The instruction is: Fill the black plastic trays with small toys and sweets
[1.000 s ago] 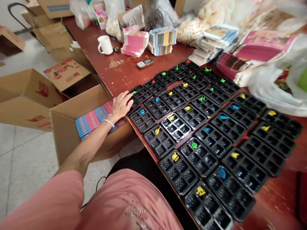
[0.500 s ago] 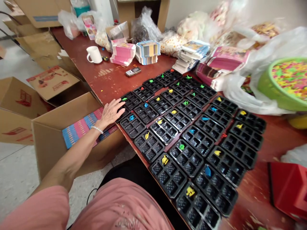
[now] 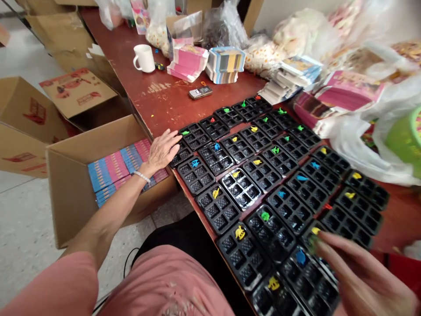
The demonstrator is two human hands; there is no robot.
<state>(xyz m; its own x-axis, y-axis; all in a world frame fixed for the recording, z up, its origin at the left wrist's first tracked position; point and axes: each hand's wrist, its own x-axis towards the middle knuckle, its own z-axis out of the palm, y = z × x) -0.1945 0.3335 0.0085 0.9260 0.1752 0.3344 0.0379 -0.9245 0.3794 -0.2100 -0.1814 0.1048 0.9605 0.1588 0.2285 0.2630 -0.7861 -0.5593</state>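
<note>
Both reach out: left hand (image 3: 163, 150) open, palm down; right hand (image 3: 365, 272) pinching a blurred green piece (image 3: 313, 245).

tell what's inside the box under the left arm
Rows of blue and pink packs lie in the box. The left forearm covers part of the view inside; anything beneath the top packs is hidden.

Beyond the left fingers (image 3: 173, 139) stretches a scuffed red table (image 3: 171, 109) — a pale wall (image 3: 281, 13) farther off, speckled floor (image 3: 23, 210) below.
</note>
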